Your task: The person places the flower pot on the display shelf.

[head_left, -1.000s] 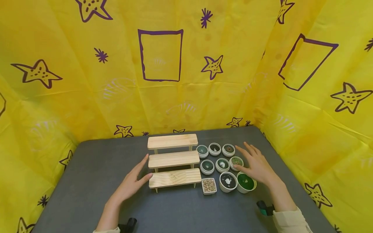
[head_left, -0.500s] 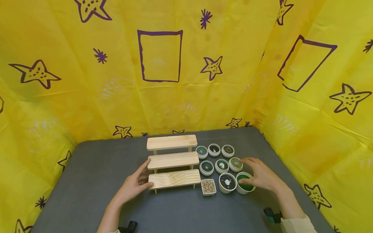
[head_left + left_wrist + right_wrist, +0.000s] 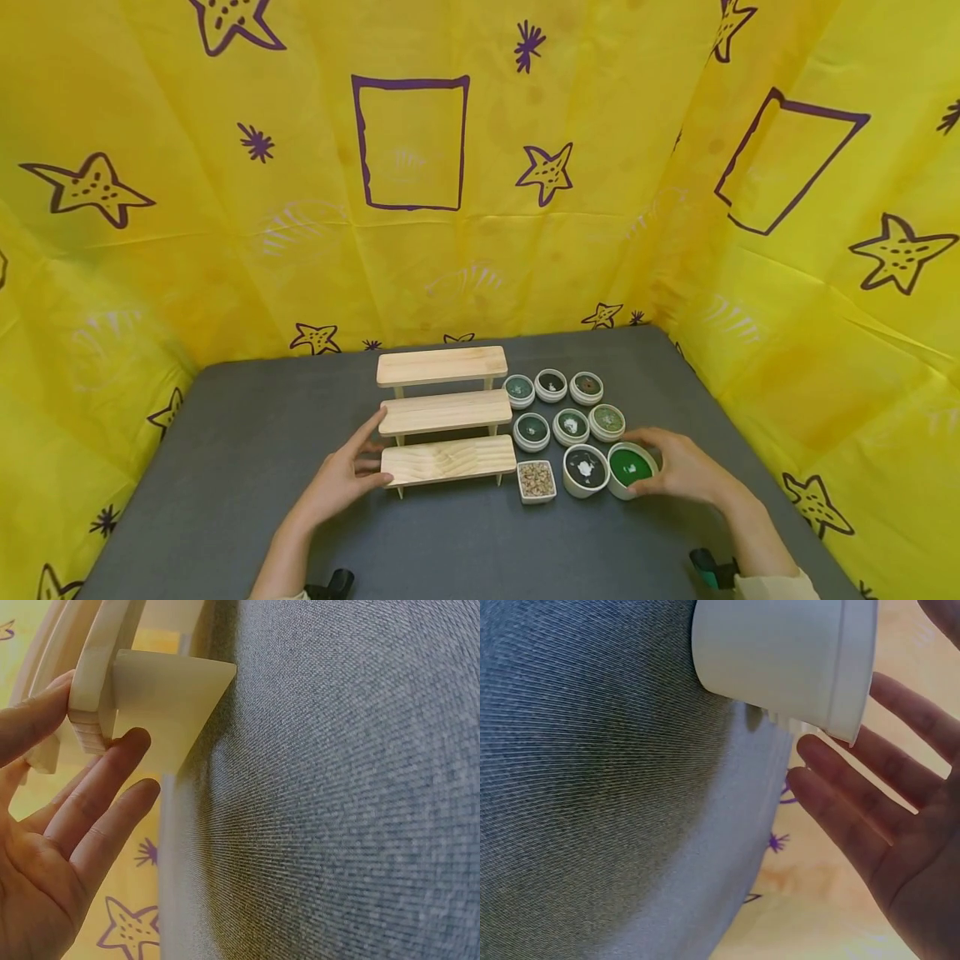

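A three-tier wooden stand [image 3: 448, 461] stands on the table. My left hand [image 3: 341, 482] is at its left end; the left wrist view shows the thumb on one face of the lowest board [image 3: 101, 675] and a fingertip against the other. My right hand [image 3: 686, 468] is around the right side of a white cup with green contents [image 3: 632, 468], thumb in front, forefinger behind. In the right wrist view the fingers [image 3: 900, 765] are spread and fairly straight beside the cup wall [image 3: 780, 652]; the thumb is apart from it. Left of it is a white cup with dark contents [image 3: 586, 471].
Several low white pots [image 3: 572, 426] with dark or greenish contents stand in rows right of the stand. A square white dish of small pebble-like bits [image 3: 536, 481] sits in front. Yellow patterned cloth [image 3: 420, 275] walls the grey table [image 3: 285, 433].
My right hand has come down from over the pots toward me, to the right side of the green-filled cup. The left hand has closed in slightly on the stand's end.
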### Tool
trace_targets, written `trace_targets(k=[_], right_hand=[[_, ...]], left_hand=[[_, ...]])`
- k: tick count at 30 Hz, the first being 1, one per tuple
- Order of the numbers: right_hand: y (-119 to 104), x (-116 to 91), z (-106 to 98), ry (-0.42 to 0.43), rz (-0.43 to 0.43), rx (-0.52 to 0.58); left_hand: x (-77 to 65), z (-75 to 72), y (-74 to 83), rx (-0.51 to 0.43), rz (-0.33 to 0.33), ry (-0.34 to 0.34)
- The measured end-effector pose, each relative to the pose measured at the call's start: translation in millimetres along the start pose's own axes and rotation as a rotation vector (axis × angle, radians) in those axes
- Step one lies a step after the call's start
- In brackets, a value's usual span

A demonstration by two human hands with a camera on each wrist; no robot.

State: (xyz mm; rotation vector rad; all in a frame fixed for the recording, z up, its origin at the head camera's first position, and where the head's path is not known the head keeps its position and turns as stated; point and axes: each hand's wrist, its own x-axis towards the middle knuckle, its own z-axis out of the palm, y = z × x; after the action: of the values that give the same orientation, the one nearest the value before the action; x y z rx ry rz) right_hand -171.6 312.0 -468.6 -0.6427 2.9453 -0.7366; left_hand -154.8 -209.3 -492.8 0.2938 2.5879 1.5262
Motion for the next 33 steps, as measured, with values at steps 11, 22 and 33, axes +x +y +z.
trace_targets(k=[11, 22, 33], right_hand=[[3, -1, 5, -0.022, -0.004, -0.005], [6, -2, 7, -0.021, 0.007, 0.008], [2, -2, -4, 0.023, 0.0, 0.001]], left_hand=[[-0.1, -2.3, 2.2, -0.065, -0.027, -0.014], [0.1, -1.0, 1.4, -0.093, -0.051, -0.012], [0.7, 1.7, -0.1, -0.1, -0.052, -0.009]])
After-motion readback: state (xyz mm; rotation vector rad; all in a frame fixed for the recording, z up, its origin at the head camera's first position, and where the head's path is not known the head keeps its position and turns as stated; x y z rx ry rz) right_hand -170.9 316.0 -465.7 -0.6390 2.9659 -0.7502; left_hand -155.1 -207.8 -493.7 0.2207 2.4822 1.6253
